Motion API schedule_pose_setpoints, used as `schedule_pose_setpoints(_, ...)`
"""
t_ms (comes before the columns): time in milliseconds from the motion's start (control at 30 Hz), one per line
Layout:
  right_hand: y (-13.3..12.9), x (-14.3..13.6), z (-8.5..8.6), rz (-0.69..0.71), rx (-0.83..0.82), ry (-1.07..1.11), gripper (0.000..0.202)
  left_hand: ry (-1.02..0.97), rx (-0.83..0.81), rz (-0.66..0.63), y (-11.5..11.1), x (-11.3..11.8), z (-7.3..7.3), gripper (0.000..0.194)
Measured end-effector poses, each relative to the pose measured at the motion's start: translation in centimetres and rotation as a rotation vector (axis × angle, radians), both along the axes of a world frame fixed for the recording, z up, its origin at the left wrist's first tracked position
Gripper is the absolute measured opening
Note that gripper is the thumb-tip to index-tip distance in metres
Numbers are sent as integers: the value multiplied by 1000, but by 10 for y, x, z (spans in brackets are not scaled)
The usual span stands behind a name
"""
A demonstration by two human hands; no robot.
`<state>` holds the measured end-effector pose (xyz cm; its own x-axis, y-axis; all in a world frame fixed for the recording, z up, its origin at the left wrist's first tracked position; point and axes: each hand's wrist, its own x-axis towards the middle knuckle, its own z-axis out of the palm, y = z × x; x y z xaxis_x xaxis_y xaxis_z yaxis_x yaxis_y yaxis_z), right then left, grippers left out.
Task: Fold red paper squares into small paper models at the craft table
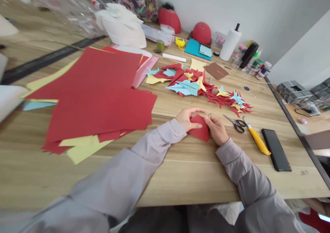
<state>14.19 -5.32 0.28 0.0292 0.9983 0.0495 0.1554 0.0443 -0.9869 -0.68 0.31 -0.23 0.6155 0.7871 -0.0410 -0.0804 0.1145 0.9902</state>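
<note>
A small piece of red paper (202, 132), with angled edges as if folded, is between my hands low over the wooden table (180, 178). My left hand (187, 119) grips it from the left, thumb on top and fingers behind its upper edge. On the other side my right hand (217, 127) pinches the paper's upper right edge between thumb and fingers. Just beyond lies a heap of folded red paper pieces (219, 98), with blue paper planes (186, 87) and yellow ones among them. Black scissors (237, 123) rest right of my right hand.
Large red sheets (103, 88) with yellow ones cover the left side. A yellow utility knife (259, 141) and a black phone (276, 150) lie at right. Towards the wall stand a white paper roll (230, 43), bottles, a yellow tape measure (180, 42) and a teal pad (194, 48).
</note>
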Motion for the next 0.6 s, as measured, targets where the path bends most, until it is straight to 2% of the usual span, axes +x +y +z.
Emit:
schedule_pose_setpoints(133,1,2,-1,4,-10,-17,47,-1,-35,53,0,-1,3,67)
schedule_pose_setpoints(433,3,2,-3,-24,95,-145,47,89,56,100,0,3,3,60)
schedule_pose_setpoints(600,2,1,-2,-16,94,-163,44,85,19,75,-2,3,4,60)
